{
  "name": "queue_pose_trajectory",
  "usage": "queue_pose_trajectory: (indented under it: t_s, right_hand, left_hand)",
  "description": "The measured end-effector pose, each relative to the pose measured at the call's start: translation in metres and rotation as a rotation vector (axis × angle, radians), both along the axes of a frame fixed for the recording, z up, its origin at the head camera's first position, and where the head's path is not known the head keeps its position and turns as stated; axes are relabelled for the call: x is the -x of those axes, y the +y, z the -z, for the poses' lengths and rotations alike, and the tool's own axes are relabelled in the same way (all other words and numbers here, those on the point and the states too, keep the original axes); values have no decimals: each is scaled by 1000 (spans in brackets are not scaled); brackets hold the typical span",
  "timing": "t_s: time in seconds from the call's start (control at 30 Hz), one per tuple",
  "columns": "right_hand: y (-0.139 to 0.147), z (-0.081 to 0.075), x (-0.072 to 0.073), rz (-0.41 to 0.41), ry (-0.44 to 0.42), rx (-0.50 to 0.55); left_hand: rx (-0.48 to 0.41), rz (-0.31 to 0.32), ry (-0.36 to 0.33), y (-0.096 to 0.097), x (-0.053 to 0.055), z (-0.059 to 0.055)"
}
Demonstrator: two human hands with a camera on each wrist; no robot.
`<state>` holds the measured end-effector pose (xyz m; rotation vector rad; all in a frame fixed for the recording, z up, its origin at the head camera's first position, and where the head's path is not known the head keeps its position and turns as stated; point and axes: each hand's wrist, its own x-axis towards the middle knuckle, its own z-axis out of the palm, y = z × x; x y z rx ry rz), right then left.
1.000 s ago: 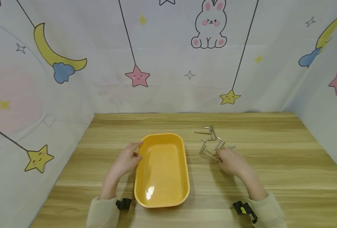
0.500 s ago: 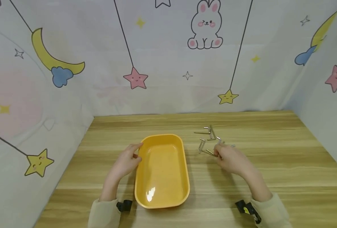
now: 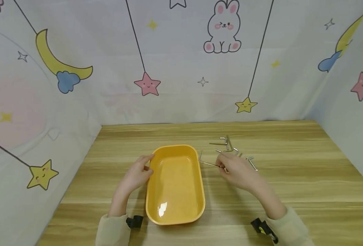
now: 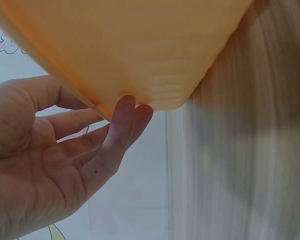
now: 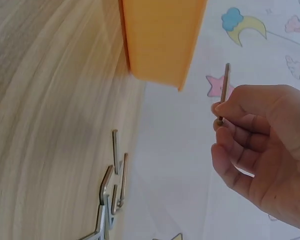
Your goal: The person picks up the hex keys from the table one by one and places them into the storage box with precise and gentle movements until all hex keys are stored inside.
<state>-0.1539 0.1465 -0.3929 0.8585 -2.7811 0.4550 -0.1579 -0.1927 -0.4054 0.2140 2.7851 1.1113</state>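
Note:
On the wooden table is a deep yellow tray (image 3: 175, 184). My left hand (image 3: 137, 173) holds its left side near the far corner; in the left wrist view a finger and the thumb press the outer wall while other fingers pass behind the rim. My right hand (image 3: 235, 169) pinches an L-shaped hex key (image 3: 210, 164) between thumb and fingertips. The bent end of this key points away, overlapping the tray's right rim in the head view. In the right wrist view the hex key (image 5: 224, 92) stands up from the fingertips, raised over the table.
Several more hex keys lie beyond and right of my right hand, among them a brass-coloured key (image 3: 229, 143) and a silver key (image 3: 253, 164). A white cloth (image 3: 181, 102) with printed stars and a rabbit walls off the table's back and sides.
My right hand has moved left towards the tray, lifting the hex key away from the other keys. The left hand stays on the tray. The head view has shifted slightly.

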Motion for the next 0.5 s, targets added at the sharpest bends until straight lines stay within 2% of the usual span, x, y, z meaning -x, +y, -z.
queue_pose_trajectory:
  t_s: [0.1, 0.33, 0.5]
  right_hand:
    - [-8, -2, -1, -21, 8, -19]
    - [-21, -1, -2, -98, 99, -6]
    - [-27, -1, -4, -135, 102, 2]
  left_hand:
    - [3, -1, 4, -1, 0, 0]
    - [6, 3, -10, -1, 0, -1]
    - [5, 8, -11, -1, 0, 0]
